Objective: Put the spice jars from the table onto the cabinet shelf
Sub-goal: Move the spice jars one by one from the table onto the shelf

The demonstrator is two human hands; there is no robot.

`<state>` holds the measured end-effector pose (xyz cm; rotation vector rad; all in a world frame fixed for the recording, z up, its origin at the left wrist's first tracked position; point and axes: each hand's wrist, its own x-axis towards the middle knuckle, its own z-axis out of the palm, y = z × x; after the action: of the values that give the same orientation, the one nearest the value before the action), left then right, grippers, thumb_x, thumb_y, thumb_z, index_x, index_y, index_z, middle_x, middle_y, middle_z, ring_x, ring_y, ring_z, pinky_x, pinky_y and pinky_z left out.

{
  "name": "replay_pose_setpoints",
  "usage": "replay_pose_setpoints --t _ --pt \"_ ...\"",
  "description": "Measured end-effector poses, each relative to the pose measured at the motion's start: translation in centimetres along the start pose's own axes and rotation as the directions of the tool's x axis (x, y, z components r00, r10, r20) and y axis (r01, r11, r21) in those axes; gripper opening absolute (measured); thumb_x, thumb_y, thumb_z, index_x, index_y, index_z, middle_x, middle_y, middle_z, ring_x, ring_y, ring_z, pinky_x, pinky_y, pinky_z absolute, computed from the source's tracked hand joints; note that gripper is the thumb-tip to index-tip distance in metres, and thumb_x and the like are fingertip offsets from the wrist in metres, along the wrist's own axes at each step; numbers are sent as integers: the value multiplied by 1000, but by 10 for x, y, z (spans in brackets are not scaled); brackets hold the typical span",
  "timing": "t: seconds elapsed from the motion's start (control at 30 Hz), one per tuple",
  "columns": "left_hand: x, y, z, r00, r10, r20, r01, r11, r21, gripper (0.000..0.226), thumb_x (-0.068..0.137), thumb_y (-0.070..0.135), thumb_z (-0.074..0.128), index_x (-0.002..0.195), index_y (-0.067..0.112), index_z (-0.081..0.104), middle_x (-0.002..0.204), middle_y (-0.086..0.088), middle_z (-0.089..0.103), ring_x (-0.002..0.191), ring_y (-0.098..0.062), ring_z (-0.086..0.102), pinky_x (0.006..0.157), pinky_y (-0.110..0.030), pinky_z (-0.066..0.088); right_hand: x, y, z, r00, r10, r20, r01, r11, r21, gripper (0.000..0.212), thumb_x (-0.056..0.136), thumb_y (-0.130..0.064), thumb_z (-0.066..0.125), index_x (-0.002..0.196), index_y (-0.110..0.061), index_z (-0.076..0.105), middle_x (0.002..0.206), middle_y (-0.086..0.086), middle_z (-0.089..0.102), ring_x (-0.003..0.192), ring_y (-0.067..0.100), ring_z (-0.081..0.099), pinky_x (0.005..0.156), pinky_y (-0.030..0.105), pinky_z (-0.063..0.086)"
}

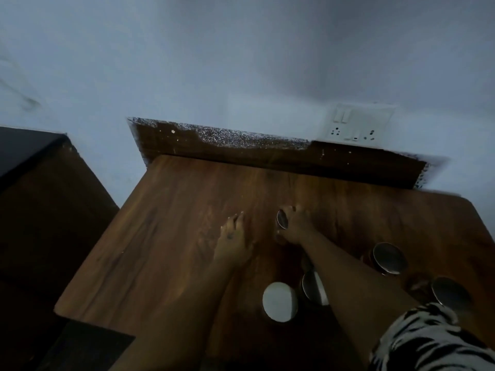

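Note:
Several spice jars stand on a brown wooden table [166, 236]. My right hand [296, 226] is shut on a jar with a metal lid [281, 219] near the table's middle. My left hand [233, 242] lies flat on the wood just left of it, fingers apart, holding nothing. A white-lidded jar [280, 301] stands near the front, with a metal-lidded jar [310, 286] beside it, partly hidden by my right forearm. Two more metal-lidded jars [389, 258] [451, 294] stand at the right. The frame is dim and blurred.
A dark cabinet [40, 188] stands left of the table, with a gap between them. A pale wall rises behind, with a white switch and socket plate [356, 124] above the table's dark back panel [267, 153].

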<state>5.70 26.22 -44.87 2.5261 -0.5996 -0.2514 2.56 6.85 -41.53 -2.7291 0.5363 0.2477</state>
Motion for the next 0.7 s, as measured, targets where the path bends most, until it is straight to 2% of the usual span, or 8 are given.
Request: replay_pose_setpoints --t 0.17,0.27,0.37,0.47,0.53,0.57,0.63,0.7 --pt "2 10 -9 992 112 -63 -123 971 -204 75 91 41 61 152 20 22 155 -4 27 142 -20 27 109 -27 26 -6 -18 -29 985 94 -148 -50 960 277 68 82 -51 68 142 -33 41 143 11 36 128 31 42 93 35 41" --pt "11 30 -18 976 183 -119 -213 919 -332 98 74 47 77 151 24 21 154 -1 24 140 -18 24 108 -31 30 -9 -37 -61 969 108 -223 -18 929 370 68 77 -66 64 135 -35 49 140 7 43 123 28 48 95 38 46" --pt "31 41 -29 957 183 -226 -273 831 -484 107 59 49 84 146 14 32 141 -1 42 131 -16 41 101 -30 41 -8 -52 -93 983 96 -158 -6 870 493 75 69 -75 63 132 -35 52 140 2 48 122 25 50 94 41 49" --pt "46 48 -61 970 228 -82 -224 718 -659 87 57 31 91 130 25 45 128 6 53 117 -14 55 85 -19 50 -14 -53 -119 999 -32 -28 43 735 677 76 74 -49 78 140 -32 45 143 3 44 123 23 49 99 42 49" --pt "57 48 -80 935 341 99 -148 627 -765 80 56 34 89 125 25 50 123 1 60 113 -20 60 79 -22 54 -19 -51 -129 998 -59 -15 48 604 795 60 75 -29 82 129 -31 56 131 4 56 112 21 59 93 42 54" --pt "59 49 -88 919 371 133 -129 601 -789 81 56 36 88 127 25 50 124 0 60 114 -20 60 81 -26 55 -21 -53 -132 999 -44 -31 50 554 831 51 73 -26 83 119 -32 62 125 4 61 107 20 62 91 42 55" --pt "60 57 -98 922 384 37 -250 668 -701 94 57 43 87 137 24 41 132 2 53 120 -15 55 89 -31 54 -20 -61 -133 992 45 -119 73 560 825 49 67 -35 86 111 -33 66 119 0 64 103 18 64 90 41 56" --pt "61 63 -102 902 427 -59 -397 770 -500 107 53 50 88 140 24 33 132 3 47 122 -14 51 94 -35 53 -16 -73 -133 970 117 -213 80 672 736 66 60 -50 86 119 -31 65 118 -5 62 103 15 63 89 36 56"
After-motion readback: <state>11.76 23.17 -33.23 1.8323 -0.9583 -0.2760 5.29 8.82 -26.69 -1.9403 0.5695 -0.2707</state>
